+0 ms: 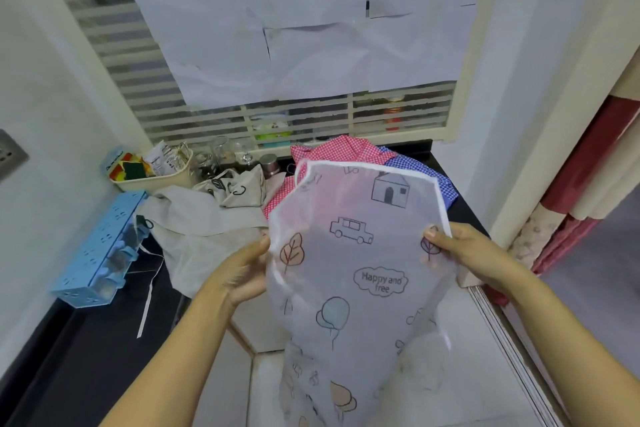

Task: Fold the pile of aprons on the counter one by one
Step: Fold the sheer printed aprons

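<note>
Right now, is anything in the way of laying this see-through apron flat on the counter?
Yes. Behind the see-through apron, the red checked apron and blue checked apron cover the counter, with the beige apron to their left.

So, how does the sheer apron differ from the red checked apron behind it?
The sheer apron is pale with drawings; the red checked apron is opaque. The left hand and right hand hold the sheer apron up; the red checked apron lies rumpled on the counter. Neither is folded.

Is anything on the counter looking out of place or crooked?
Yes. The blue plastic rack at the left lies tilted against the wall. A white strap trails loose across the dark counter.
</note>
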A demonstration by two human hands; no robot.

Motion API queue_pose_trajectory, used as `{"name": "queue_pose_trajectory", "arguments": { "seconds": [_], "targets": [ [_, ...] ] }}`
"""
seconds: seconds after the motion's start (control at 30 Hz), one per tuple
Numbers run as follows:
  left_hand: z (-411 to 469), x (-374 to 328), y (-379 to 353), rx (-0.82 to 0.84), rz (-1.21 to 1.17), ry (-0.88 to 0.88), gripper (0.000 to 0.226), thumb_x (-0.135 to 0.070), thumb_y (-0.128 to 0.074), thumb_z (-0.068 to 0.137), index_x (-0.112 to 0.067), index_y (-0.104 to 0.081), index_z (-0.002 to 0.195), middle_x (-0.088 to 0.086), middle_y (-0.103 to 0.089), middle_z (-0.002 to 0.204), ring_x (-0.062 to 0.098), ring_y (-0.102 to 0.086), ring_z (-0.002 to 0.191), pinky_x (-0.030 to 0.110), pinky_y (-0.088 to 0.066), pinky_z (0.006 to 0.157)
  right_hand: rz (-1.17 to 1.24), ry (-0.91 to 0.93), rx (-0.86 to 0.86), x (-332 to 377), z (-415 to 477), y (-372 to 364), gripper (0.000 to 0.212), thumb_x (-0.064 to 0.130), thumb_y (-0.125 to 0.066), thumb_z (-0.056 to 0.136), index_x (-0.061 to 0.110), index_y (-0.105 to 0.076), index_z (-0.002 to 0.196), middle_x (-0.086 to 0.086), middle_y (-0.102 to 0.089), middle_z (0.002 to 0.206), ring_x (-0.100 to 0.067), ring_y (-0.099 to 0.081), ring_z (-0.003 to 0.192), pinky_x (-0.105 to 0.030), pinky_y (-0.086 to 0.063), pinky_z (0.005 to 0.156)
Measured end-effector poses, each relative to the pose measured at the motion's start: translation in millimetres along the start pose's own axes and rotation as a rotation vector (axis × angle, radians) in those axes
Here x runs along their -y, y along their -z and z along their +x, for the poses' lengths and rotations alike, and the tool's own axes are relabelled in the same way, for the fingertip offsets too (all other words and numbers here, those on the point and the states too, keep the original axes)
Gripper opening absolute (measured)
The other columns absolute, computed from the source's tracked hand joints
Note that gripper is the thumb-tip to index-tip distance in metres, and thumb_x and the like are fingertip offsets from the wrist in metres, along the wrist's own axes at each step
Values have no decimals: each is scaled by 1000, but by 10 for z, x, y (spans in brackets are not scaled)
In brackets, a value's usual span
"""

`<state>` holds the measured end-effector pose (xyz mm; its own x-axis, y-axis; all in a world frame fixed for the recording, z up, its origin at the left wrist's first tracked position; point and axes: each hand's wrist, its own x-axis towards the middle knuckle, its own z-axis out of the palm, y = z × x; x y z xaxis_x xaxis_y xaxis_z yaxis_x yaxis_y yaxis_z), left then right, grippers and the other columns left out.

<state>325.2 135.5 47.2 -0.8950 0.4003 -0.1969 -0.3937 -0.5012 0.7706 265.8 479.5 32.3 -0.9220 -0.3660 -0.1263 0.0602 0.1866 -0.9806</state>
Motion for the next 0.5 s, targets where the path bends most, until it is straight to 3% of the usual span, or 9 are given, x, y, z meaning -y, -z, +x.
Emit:
{"name": "queue_pose_trajectory", "arguments": {
  "seconds": [0.07,0.13,0.2,0.27,0.33,0.37,0.43,0.47,0.5],
  "targets": [
    [-60,25,53,-10,164,87,66,-27,-96,45,-7,-74,104,16,-69,109,28,-67,101,39,-54,89,-56,-57,57,-45,7,38,45,47,-62,86,8,-70,106,-6,-73,102,-20,-69,94,-31,-54,86],
    [-108,13,119,-2,286,146,63,-28,-96,48,-8,-74,103,16,-69,107,27,-67,98,37,-54,88,-153,-102,95,-105,6,39,35,35,-59,91,2,-70,95,-4,-73,93,-18,-67,87,-33,-51,84],
    [-186,-35,41,96,276,118,52,-24,-86,68,-5,-69,113,17,-68,112,28,-66,103,37,-52,91,-191,-109,77,-162,-18,13,26,25,-56,94,7,-69,80,2,-70,79,-12,-62,76,-26,-49,75],
    [-291,-90,-170,355,28,24,36,4,-48,95,18,-43,127,35,-56,121,39,-61,110,42,-48,97,-80,-119,50,-189,-61,-47,27,33,-58,91,15,-70,73,5,-69,76,-8,-62,72,-21,-48,70],
    [-329,-183,-271,441,-94,18,45,26,-4,88,21,-12,132,43,-46,125,44,-58,113,42,-47,99,-17,-109,15,-210,-74,-81,40,56,-64,79,17,-70,75,1,-70,81,-11,-63,74,-24,-49,72],
    [-278,-153,-266,471,-61,51,47,27,-1,86,21,-18,129,40,-49,122,42,-60,112,41,-47,99,-22,-103,-17,-185,-70,-102,42,57,-64,79,15,-70,80,-2,-71,85,-14,-64,75,-28,-51,73],
    [-180,-168,-176,342,210,182,28,5,-62,86,14,-55,112,28,-59,115,34,-63,101,38,-50,93,-46,-85,-74,-151,-29,-96,32,39,-58,91,10,-71,94,-10,-74,92,-17,-68,75,-29,-54,70],
    [-157,-185,-78,222,386,170,49,-16,-85,70,7,-62,108,22,-63,109,29,-64,95,36,-52,87,-75,-87,-86,-120,-15,-87,28,33,-55,93,10,-71,97,-11,-74,93,-17,-70,75,-27,-55,68],
    [-165,-207,11,175,484,176,53,-28,-90,62,-1,-68,103,17,-67,103,24,-67,89,33,-55,81,-114,-92,-76,-72,0,-87,27,32,-55,94,11,-71,99,-10,-74,92,-18,-70,77,-27,-56,68]
  ]
}}
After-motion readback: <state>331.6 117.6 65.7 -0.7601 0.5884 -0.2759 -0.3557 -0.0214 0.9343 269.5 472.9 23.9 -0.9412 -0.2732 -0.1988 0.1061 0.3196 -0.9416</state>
